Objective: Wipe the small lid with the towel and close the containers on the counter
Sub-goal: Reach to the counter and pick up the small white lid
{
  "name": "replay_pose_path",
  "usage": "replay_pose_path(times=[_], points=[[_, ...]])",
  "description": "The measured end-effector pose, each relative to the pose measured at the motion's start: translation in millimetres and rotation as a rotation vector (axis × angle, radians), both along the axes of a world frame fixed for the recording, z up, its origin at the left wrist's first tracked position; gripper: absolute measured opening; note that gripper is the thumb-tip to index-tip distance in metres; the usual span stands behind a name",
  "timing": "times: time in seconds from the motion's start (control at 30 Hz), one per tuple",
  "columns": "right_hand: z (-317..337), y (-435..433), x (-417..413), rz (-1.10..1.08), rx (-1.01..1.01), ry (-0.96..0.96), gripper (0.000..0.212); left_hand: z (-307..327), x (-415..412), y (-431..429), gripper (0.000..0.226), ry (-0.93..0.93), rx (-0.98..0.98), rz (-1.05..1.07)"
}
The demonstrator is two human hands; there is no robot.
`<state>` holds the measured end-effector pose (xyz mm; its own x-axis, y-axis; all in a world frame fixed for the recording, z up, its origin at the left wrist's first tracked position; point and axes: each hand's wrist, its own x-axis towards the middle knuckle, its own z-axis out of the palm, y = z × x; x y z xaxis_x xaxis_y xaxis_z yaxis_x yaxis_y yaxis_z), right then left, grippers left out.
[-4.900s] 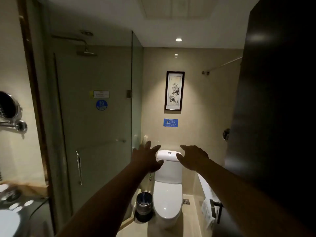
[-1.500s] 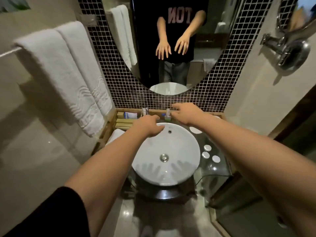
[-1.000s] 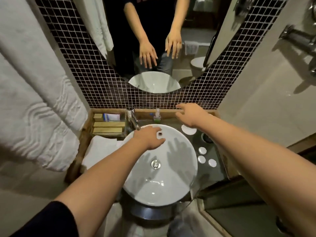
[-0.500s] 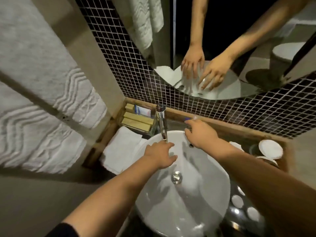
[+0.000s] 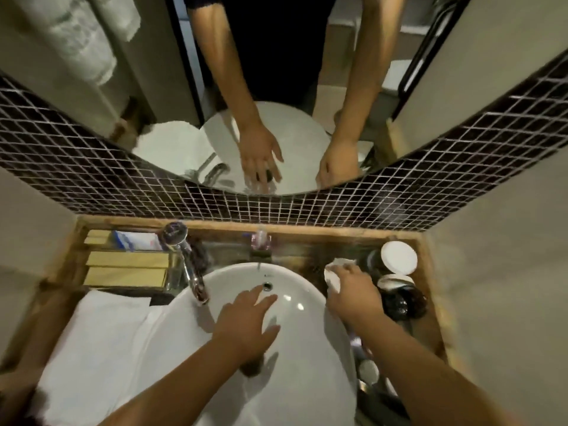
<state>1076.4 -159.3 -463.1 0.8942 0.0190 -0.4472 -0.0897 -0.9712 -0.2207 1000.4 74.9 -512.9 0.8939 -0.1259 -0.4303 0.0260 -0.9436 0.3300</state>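
Observation:
My right hand (image 5: 353, 295) reaches over the dark counter to the right of the basin, its fingers curled over a small white round lid (image 5: 333, 273). Behind it stand dark containers: one with a white lid (image 5: 399, 253) at the back right corner, one white-rimmed (image 5: 395, 279), and a dark jar (image 5: 401, 302). A folded white towel (image 5: 101, 333) lies on the counter left of the basin. Over the basin my left hand (image 5: 246, 321) hovers flat with fingers spread, holding nothing.
The round white basin (image 5: 285, 379) fills the middle, with a chrome faucet (image 5: 190, 269) at its back left. A wooden tray of boxes (image 5: 126, 267) sits at the back left, a small bottle (image 5: 261, 241) at the back. More small round pieces (image 5: 368, 368) lie near right. Mirror and mosaic tile above.
The view has swung from the bathroom down onto the sink. My right hand moved from the basin's back rim to the right and onto the small white lid; my left hand stays over the basin.

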Motion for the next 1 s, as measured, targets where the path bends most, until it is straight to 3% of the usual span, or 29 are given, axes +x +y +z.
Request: replay_pose_path(times=[0.13, 0.43, 0.73, 0.9, 1.0], points=[[-16.1, -19.3, 9.7, -0.083, -0.042, -0.014, 0.066, 5.2, 26.0, -38.2, 0.064, -0.041, -0.050, -0.061], [-62.5, -26.0, 34.2, 0.053, -0.176, 0.073, 0.103, -4.3, 68.2, -89.1, 0.064, -0.052, 0.030, -0.218], [-85.1, -41.5, 40.8, -0.033, 0.019, 0.054, 0.092, -21.8, 82.9, -99.6, 0.059, -0.070, -0.002, -0.086], [-54.1, -33.1, 43.6, -0.172, 0.182, -0.009, 0.097, -6.3, 73.9, -79.4, 0.047, -0.189, -0.142, 0.037], [-21.3, -14.0, 36.0, -0.092, 0.240, -0.052, 0.102, 12.3, 56.2, -52.4, 0.042, -0.254, -0.236, 0.183]])
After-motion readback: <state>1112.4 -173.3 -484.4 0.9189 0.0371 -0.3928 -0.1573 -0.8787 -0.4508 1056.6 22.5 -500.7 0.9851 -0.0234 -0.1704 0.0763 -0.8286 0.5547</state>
